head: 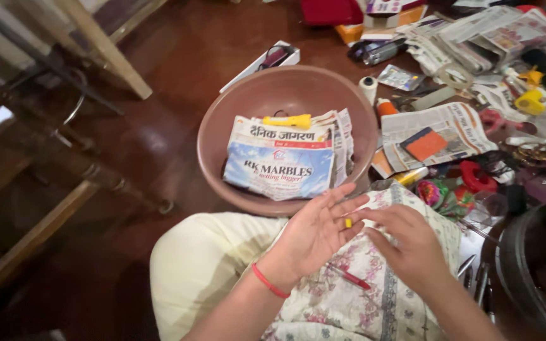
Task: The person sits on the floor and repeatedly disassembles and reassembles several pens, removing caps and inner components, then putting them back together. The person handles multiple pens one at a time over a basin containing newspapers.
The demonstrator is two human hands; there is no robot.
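Two hands are meeting over the person's lap, above a floral cloth (374, 297) that is lying across the knees. Left hand (314, 230) is lying open, palm up, fingers spread, with a red thread band at the wrist. Right hand (406, 243) is curling its fingertips around a small yellow piece (348, 222), which is resting against the left fingers. A red pen (351, 276) is lying on the cloth just below the left palm. Beyond the hands, a brown plastic basin (222, 120) is sitting on the floor, holding folded newspapers (282, 158) with a yellow-handled tool (287, 120) on top. Farther right, newspaper sheets, an orange pad (426, 145) and small craft items are lying scattered.
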